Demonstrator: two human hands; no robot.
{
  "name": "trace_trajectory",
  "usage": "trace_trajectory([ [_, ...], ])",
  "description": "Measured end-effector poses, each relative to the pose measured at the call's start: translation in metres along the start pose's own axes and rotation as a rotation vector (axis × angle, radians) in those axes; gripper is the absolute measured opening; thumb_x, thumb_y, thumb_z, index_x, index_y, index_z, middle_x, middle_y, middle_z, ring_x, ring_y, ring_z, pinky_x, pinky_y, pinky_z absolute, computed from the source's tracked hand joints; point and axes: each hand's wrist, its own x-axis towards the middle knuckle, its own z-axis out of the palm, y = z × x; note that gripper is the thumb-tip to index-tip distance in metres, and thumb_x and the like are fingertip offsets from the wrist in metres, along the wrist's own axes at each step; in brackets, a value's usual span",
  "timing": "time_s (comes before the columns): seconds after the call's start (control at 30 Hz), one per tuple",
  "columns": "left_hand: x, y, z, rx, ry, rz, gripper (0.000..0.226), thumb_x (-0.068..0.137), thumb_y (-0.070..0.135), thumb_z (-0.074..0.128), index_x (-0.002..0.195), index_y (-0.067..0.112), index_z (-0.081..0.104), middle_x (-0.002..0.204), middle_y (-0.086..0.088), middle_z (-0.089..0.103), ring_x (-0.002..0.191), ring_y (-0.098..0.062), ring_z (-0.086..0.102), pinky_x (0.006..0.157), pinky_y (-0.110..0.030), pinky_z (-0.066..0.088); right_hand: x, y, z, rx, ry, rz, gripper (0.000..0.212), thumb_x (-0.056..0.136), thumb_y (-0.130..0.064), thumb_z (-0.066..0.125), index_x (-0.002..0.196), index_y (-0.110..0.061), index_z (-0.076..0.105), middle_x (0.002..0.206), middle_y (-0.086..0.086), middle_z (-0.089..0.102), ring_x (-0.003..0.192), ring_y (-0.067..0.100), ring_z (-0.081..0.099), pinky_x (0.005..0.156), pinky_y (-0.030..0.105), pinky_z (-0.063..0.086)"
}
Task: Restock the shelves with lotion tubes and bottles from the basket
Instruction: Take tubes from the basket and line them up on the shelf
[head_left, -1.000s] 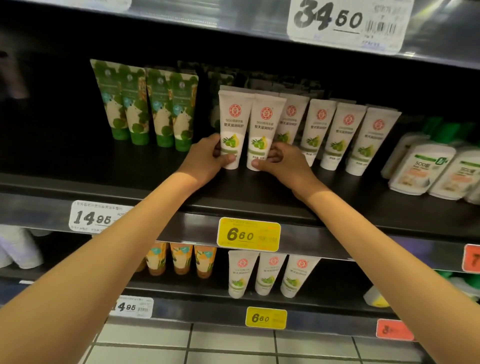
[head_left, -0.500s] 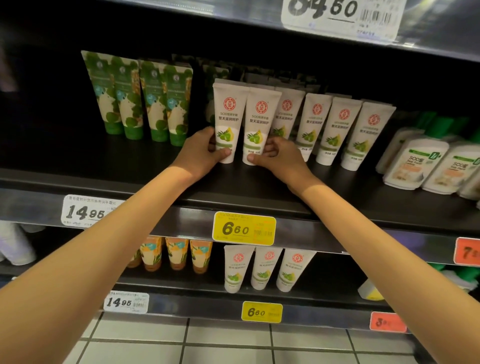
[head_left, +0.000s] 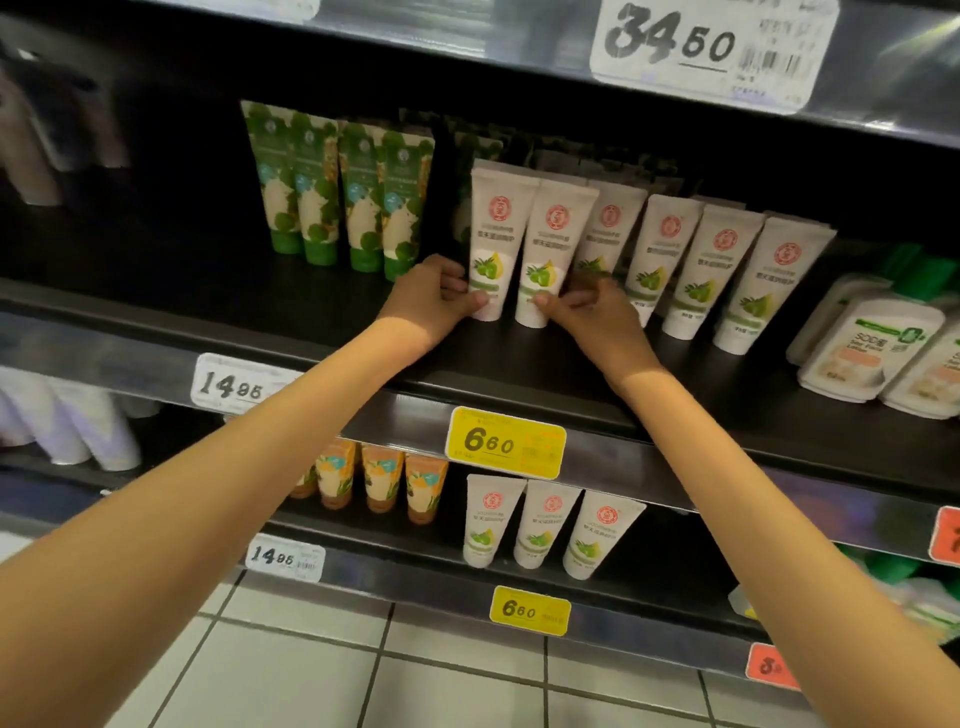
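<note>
Both forearms are cut off by the bottom corners of the view, above pale floor tiles (head_left: 415, 675). A red tag (head_left: 769, 665) low on the right is half covered by the right arm, and its print cannot be read. On the lower shelf (head_left: 675, 561), three white tubes (head_left: 545, 525) stand to the right of orange tubes (head_left: 374, 478).

On the middle shelf (head_left: 208, 296), above a yellow price tag (head_left: 506, 441), the left hand (head_left: 431, 301) grips the left-hand tube (head_left: 496, 228) low down. Its thumb lies across the front near the cap, and its other fingers are hidden behind the tube. The right hand (head_left: 597, 317) holds the right-hand tube (head_left: 556, 239) the same way, thumb on the front and fingers curled round its right side.

The two tubes stand cap-down and touching each other, just in front of the left end of a row of four like tubes (head_left: 722, 270). The thumbs partly cover their caps. Left of them stand green tubes (head_left: 337, 192). At the right edge white bottles (head_left: 872, 348) lean back, the last one cut off. Further tubes behind the front row are lost in shadow, and the things at far left are blurred.

Compared with half a second ago, both hands keep the same hold and the two tubes stand in the same spot in the row. Only the view has shifted a little.
</note>
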Motion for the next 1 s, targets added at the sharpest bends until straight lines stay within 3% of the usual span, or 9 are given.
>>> trace_trajectory([
  [0.07,-0.024,0.004,-0.010,-0.009,0.046,-0.021,0.034,0.090,0.015,0.056,0.122,0.004,0.051,0.115,-0.011,0.061,0.097,-0.010,0.052,0.073,-0.006,0.034,-0.022,-0.007,-0.001,0.010,0.162,0.012,0.042,0.089,-0.031,0.057,0.121,-0.004,0.049,0.119,0.011,0.058,0.106,0.019,0.056,0.076,0.012,0.035],
  [0.17,-0.086,0.003,-0.038,-0.047,0.017,0.041,0.029,0.091,0.014,0.054,0.120,0.010,0.055,0.115,-0.002,0.063,0.099,-0.003,0.057,0.079,0.000,0.039,-0.082,-0.032,0.023,0.210,0.262,-0.249,0.014,0.091,-0.020,0.053,0.103,-0.012,0.055,0.099,0.007,0.061,0.077,-0.005,0.054,0.062,0.000,0.036],
  [0.27,-0.158,-0.005,-0.091,-0.041,-0.092,-0.003,0.022,0.089,0.017,0.055,0.109,0.022,0.062,0.107,0.009,0.067,0.098,0.004,0.061,0.086,-0.004,0.045,-0.133,-0.065,0.065,0.308,-0.119,-0.393,0.015,0.091,-0.019,0.053,0.105,-0.019,0.057,0.090,-0.009,0.059,0.078,-0.009,0.053,0.066,0.003,0.041],
  [0.37,-0.226,-0.020,-0.159,0.017,-0.112,-0.187,0.017,0.086,0.018,0.056,0.097,0.025,0.067,0.095,0.012,0.072,0.090,0.005,0.065,0.081,-0.005,0.047,-0.170,-0.095,0.112,0.342,-0.519,-0.335,0.017,0.091,-0.020,0.053,0.108,-0.019,0.058,0.091,-0.006,0.061,0.081,0.000,0.057,0.066,0.008,0.045],
  [0.53,-0.347,-0.050,-0.278,0.089,0.264,-0.442,0.019,0.088,0.007,0.052,0.100,0.016,0.066,0.096,0.002,0.071,0.085,0.000,0.066,0.083,-0.009,0.049,-0.243,-0.119,0.185,0.327,-0.907,-0.353,0.014,0.089,-0.015,0.056,0.102,-0.018,0.060,0.094,-0.001,0.064,0.087,0.011,0.058,0.073,0.007,0.044],
  [0.63,-0.438,-0.066,-0.331,0.203,0.517,-0.586,0.022,0.091,0.005,0.049,0.100,0.017,0.065,0.099,-0.003,0.069,0.082,0.004,0.066,0.084,-0.014,0.051,-0.288,-0.132,0.216,0.332,-1.115,-0.315,0.012,0.086,-0.014,0.058,0.092,-0.024,0.061,0.093,0.004,0.067,0.092,0.019,0.062,0.090,0.030,0.049],
  [0.77,-0.539,-0.110,-0.369,0.341,0.620,-0.831,0.021,0.092,0.008,0.051,0.097,0.021,0.067,0.097,-0.004,0.072,0.092,-0.012,0.067,0.089,-0.032,0.051,-0.326,-0.151,0.239,0.351,-1.262,-0.325,0.012,0.084,-0.019,0.058,0.091,-0.027,0.064,0.089,0.002,0.071,0.088,0.015,0.066,0.088,0.034,0.051],
  [0.87,-0.568,-0.164,-0.389,0.375,0.592,-0.940,0.017,0.090,0.008,0.054,0.098,0.014,0.068,0.095,-0.011,0.071,0.074,0.004,0.063,0.081,-0.020,0.050,-0.343,-0.171,0.256,0.404,-1.307,-0.280,0.013,0.086,-0.011,0.056,0.093,-0.018,0.065,0.088,0.006,0.071,0.080,0.013,0.067,0.075,0.015,0.053],
  [1.0,-0.570,-0.232,-0.402,0.390,0.525,-1.024,0.017,0.090,0.011,0.055,0.092,0.009,0.071,0.082,-0.012,0.069,0.075,-0.013,0.060,0.061,-0.006,0.040,-0.363,-0.194,0.285,0.347,-1.293,-0.260,0.013,0.086,-0.006,0.056,0.093,-0.012,0.064,0.091,0.009,0.070,0.077,0.010,0.065,0.071,0.007,0.050],
])
